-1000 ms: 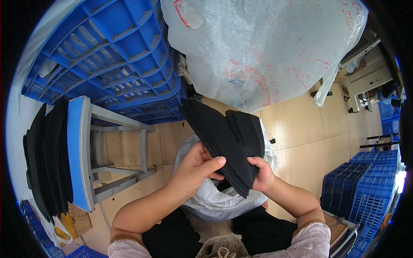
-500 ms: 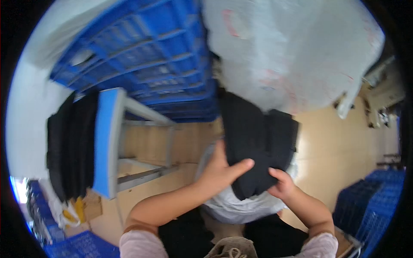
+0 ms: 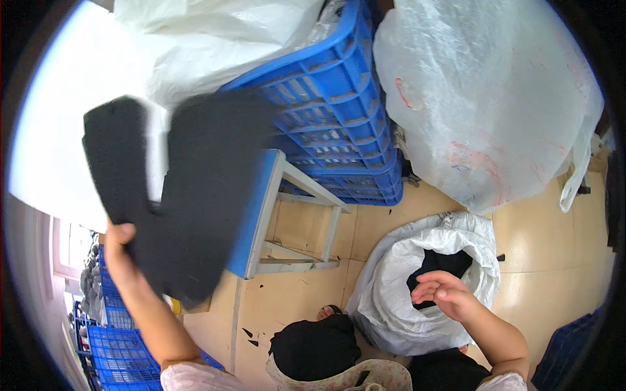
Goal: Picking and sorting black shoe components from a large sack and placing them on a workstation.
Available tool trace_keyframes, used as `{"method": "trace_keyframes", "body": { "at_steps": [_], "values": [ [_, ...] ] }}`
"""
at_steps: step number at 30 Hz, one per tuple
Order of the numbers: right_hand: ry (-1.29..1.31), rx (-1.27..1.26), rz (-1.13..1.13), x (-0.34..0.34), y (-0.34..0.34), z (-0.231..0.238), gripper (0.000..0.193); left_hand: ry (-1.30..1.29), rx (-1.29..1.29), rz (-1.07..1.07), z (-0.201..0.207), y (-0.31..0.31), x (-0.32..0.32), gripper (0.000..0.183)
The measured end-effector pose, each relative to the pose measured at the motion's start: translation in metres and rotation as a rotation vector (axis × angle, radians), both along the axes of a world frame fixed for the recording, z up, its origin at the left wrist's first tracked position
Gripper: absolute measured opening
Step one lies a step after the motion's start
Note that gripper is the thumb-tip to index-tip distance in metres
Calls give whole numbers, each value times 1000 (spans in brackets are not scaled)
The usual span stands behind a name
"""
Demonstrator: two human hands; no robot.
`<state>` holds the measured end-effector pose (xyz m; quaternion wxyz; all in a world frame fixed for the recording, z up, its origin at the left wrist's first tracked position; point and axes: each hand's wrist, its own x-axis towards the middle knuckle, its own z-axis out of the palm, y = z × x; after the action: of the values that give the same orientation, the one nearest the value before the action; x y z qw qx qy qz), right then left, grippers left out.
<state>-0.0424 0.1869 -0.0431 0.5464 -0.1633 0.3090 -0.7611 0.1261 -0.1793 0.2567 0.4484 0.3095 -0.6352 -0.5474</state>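
Note:
My left hand [image 3: 122, 246] grips a bundle of flat black cut pieces [image 3: 202, 186], apparently fabric, by its lower left edge. The bundle is raised at the left and has a deep notch between two lobes. It covers part of the blue-topped stool [image 3: 250, 228], and whatever lies on the far side of the seat is hidden. Over the mouth of a white woven sack [image 3: 381, 287], my right hand [image 3: 447, 294] hangs open with its fingers slightly bent, holding nothing. More black material [image 3: 450, 262] shows inside the sack, which stands on the floor between my legs.
Stacked blue plastic crates [image 3: 332, 98] stand beyond the stool, with white plastic sheeting [image 3: 215, 39] over them. A large translucent bag [image 3: 482, 104] bulges at the far right. Blue baskets [image 3: 120, 352] sit at the lower left. Small black scraps [image 3: 250, 337] lie on the tiled floor.
The black bundle, held in both hands over the sack before, has swung up and left in my left hand. My right hand has let go. The view has turned left.

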Motion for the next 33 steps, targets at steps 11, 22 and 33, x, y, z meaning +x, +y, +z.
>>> {"method": "trace_keyframes", "body": {
  "at_steps": [11,22,33],
  "values": [
    [13,155,-72,-1,9,-5,44,-590,21,-57,-49,-177,74,64],
    [491,640,37,-50,29,-27,15,-475,-840,-680,-125,103,-35,21],
    [1622,1175,99,-25,21,-122,29,-878,-1362,-1395,-349,179,-133,42]
  ]
}}
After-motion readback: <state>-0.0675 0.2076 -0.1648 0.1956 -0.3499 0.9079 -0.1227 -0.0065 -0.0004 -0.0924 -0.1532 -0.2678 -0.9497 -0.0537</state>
